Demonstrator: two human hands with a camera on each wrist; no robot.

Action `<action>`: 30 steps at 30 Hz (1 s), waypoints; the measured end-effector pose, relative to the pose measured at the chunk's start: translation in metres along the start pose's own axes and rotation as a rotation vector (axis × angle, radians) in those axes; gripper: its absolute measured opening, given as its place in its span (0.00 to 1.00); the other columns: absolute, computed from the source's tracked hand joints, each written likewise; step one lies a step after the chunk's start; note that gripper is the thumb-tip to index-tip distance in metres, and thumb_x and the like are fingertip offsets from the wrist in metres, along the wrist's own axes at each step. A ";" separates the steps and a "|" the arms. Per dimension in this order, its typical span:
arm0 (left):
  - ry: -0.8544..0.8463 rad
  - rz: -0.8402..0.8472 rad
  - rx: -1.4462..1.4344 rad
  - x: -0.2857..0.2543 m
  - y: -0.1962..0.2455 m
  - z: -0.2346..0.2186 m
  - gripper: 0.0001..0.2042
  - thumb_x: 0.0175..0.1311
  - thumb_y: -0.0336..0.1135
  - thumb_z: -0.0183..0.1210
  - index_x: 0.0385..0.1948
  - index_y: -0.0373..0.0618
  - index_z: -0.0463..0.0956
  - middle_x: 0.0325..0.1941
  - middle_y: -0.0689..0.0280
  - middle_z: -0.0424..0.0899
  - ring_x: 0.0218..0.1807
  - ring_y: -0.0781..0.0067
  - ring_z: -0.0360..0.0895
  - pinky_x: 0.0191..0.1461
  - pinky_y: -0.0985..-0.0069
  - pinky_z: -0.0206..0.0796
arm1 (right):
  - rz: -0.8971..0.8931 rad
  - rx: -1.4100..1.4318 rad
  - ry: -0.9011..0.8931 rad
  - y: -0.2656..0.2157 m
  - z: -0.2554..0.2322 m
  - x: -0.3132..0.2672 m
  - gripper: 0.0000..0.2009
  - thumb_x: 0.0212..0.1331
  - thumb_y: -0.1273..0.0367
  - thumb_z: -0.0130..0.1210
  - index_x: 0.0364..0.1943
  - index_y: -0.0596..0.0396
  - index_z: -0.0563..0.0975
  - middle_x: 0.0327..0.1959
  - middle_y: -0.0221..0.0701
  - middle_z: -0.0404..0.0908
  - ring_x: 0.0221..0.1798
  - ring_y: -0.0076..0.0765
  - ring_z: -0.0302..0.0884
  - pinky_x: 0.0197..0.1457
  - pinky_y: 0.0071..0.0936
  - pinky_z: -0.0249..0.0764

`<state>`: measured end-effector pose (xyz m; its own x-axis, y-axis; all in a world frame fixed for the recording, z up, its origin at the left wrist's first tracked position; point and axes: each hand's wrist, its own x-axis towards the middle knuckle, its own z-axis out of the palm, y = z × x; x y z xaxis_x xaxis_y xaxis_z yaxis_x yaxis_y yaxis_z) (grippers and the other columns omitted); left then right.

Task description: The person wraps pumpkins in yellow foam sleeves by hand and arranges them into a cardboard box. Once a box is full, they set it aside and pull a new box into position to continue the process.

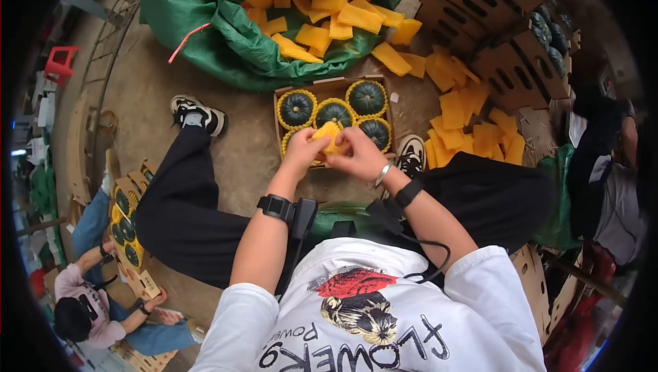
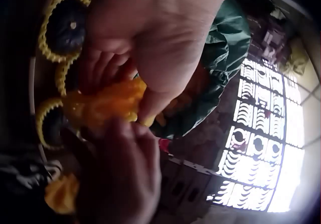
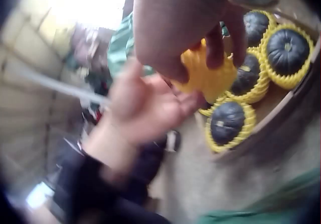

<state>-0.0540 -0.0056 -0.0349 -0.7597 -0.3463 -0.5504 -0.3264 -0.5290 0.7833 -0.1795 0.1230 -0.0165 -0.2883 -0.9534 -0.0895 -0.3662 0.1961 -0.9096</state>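
Both hands hold a yellow foam net sleeve [image 1: 327, 136] between them, over the near side of a cardboard box [image 1: 391, 88]. My left hand [image 1: 300, 153] pinches its left side, thumb against the foam in the left wrist view. From the right, my right hand [image 1: 362, 155] grips the sleeve [image 3: 208, 73] with bent fingers and thumb. Inside the box sit several dark green pumpkins, each in a yellow foam net; one pumpkin [image 1: 367, 98] is at the far right corner, another [image 1: 297, 109] at the far left. The hands and sleeve partly hide the near row.
A large green sack [image 1: 199, 22] spilling flat yellow foam sleeves [image 1: 360, 17] stands beyond the box. More sleeves [image 1: 452, 108] lie on the floor at right, near stacked cardboard boxes [image 1: 473, 2]. A shoe [image 1: 411, 156] is beside the box. Another person [image 1: 92, 303] works at left.
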 end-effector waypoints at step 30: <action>-0.072 0.100 1.025 0.062 -0.060 0.006 0.14 0.53 0.31 0.58 0.43 0.44 0.78 0.41 0.52 0.78 0.42 0.51 0.76 0.47 0.64 0.69 | 0.730 -0.597 0.266 0.192 -0.177 0.146 0.19 0.49 0.62 0.55 0.49 0.46 0.76 0.46 0.36 0.79 0.48 0.45 0.76 0.49 0.39 0.73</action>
<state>-0.0851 0.0093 -0.1145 -0.8304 -0.2871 -0.4775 -0.5572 0.4260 0.7128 -0.4482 0.0624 -0.1322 -0.7850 -0.4831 -0.3878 -0.3848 0.8708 -0.3059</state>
